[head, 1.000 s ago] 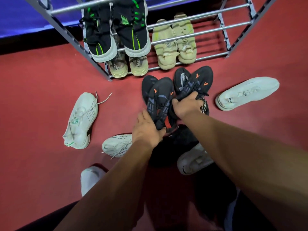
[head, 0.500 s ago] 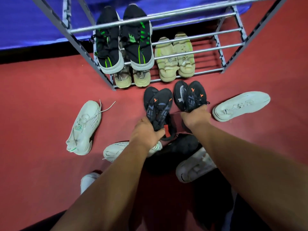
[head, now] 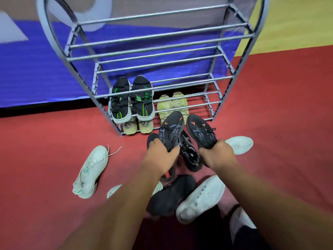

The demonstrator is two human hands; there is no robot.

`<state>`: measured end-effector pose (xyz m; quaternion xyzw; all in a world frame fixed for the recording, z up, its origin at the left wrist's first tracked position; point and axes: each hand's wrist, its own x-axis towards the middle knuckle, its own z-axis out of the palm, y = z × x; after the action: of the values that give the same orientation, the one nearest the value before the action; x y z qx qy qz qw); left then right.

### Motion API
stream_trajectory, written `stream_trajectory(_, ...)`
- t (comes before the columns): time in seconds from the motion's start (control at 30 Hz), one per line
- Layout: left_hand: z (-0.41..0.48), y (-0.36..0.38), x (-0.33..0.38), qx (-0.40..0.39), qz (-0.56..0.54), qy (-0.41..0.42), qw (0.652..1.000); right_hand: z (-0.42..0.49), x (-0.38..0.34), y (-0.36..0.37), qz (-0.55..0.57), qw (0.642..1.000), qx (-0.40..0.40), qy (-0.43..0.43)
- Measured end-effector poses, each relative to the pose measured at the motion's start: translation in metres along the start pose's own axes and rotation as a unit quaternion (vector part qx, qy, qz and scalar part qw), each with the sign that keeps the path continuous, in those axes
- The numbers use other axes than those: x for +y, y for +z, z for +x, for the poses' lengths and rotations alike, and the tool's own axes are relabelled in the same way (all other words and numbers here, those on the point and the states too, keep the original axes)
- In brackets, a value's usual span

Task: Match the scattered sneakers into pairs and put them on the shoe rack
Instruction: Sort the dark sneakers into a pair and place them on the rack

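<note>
My left hand [head: 160, 156] grips one black sneaker with orange marks [head: 171, 129] by its heel. My right hand [head: 218, 156] grips its matching black sneaker [head: 200, 131] the same way. Both shoes are lifted, toes pointing at the grey metal shoe rack [head: 162, 35]. A black-and-green pair [head: 132, 100] sits on a lower shelf. Two beige pairs [head: 173, 105] [head: 137, 126] rest on the bottom shelf. Between my hands another black sneaker [head: 189, 152] lies on the floor.
On the red floor lie a white sneaker with loose laces [head: 91, 170] at left, a white one [head: 239, 144] at right, a white one sole-up [head: 200, 199], a black one [head: 171, 193] and a white one [head: 113, 189] partly under my arm. The upper shelves hold nothing.
Both hands have lifted the black-and-orange pair off the floor and moved it toward the rack. My view has tilted up, showing the rack's upper shelves.
</note>
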<state>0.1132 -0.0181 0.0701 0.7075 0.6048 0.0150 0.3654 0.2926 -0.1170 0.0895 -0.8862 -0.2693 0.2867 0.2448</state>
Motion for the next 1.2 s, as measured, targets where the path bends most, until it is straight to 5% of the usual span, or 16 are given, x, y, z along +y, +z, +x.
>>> stream_trajectory(0.17,0.031,0.001,0.032,0.059,-0.029,0.03,0.997,0.039,-0.026,-0.022,0.008,0.999,0.029,-0.039)
stream_trajectory(0.57,0.177,0.009,0.1,0.184,0.033,-0.062,0.98,0.185,-0.092,0.001,0.018,0.992,0.041,-0.119)
stream_trajectory(0.83,0.219,0.02,0.107,0.151,0.019,-0.108,0.982,0.231,-0.098,0.049,0.016,0.99,0.061,-0.125)
stream_trajectory(1.2,0.209,0.026,0.053,0.117,0.025,0.049,0.992,0.219,-0.075,0.044,-0.097,0.981,0.036,-0.166)
